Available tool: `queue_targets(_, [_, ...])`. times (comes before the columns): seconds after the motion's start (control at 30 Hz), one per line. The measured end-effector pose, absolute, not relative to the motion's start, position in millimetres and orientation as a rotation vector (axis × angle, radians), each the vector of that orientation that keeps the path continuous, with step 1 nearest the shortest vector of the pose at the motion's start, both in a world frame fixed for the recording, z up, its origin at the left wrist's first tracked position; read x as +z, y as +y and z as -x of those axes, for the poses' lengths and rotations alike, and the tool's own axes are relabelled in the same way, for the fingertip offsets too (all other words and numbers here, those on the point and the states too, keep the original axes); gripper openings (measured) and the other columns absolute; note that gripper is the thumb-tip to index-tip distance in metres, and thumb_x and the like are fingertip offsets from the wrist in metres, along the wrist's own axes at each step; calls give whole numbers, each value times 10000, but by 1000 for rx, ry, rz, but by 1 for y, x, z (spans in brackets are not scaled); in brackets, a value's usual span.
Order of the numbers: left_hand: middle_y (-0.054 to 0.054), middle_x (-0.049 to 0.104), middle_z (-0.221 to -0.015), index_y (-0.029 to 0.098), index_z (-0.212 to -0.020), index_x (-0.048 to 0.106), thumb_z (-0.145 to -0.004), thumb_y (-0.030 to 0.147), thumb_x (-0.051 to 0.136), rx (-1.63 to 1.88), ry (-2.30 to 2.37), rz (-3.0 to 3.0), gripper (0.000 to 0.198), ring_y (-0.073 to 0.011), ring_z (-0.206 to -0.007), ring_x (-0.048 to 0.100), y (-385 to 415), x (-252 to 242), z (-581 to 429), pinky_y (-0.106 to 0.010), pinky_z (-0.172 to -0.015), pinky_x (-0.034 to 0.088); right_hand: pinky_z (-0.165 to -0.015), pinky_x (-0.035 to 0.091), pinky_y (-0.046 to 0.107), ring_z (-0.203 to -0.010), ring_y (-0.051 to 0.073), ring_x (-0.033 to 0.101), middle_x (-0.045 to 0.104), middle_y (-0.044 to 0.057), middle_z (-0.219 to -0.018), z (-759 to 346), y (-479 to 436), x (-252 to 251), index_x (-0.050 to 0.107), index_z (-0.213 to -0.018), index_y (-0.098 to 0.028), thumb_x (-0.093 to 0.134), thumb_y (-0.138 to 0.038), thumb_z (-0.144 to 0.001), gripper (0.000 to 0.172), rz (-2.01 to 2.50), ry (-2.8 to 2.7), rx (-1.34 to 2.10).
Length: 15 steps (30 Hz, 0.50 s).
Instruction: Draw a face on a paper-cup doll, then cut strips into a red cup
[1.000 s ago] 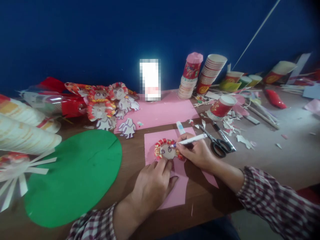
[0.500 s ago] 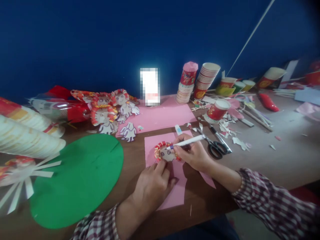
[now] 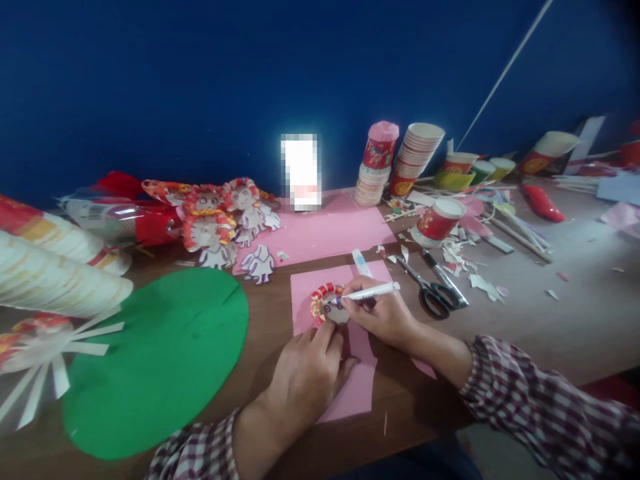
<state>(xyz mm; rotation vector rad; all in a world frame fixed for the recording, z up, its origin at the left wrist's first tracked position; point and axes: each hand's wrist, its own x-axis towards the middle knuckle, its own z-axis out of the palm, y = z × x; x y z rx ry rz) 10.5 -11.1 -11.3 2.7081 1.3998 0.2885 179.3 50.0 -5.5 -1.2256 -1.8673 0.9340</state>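
A small paper doll face (image 3: 338, 315) with drawn eyes and a braided red, yellow and white rim lies on a pink paper sheet (image 3: 356, 393). My right hand (image 3: 383, 313) grips a white marker (image 3: 375, 291) with a purple end near the tip, held low over the face; the tip itself is hard to make out. Part of the face's right side is hidden behind this hand. At the lower edge of the face, my left hand (image 3: 305, 370) holds it with curled fingertips, its palm low over the pink sheet.
Black scissors (image 3: 434, 300) and a pen (image 3: 447, 279) lie right of my right hand. A green paper oval (image 3: 160, 373) and paper-cup tubes (image 3: 60, 280) are at left. Finished-looking doll cutouts (image 3: 245, 200), stacked cups (image 3: 419, 153) and paper scraps (image 3: 480, 287) lie farther back.
My right hand has shifted slightly left and down with the marker, which now covers more of the face's upper right. My left hand stays at the lower edge.
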Motion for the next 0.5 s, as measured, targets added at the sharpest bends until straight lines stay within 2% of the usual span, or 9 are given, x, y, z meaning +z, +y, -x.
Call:
queue_targets(0.17, [-101, 599, -995, 142, -1007, 582, -859, 350, 502, 292, 1392, -2705, 267, -232, -762, 611, -11, -13, -10, -397, -640, 555, -440, 321, 203, -485, 80, 389, 517, -25, -605, -179, 52, -8, 576, -806, -168, 563, -254, -798, 87, 1269, -1787, 1035])
queue_targets(0.5, [-99, 601, -985, 140, -1010, 582, -859, 341, 504, 279, 1399, -2687, 262, -235, -772, 617, -10, -11, -11, -406, -658, 561, -463, 323, 208, -495, 78, 394, 525, -25, -612, -178, 52, -8, 585, -788, -161, 563, -243, -803, 86, 1237, -1827, 997])
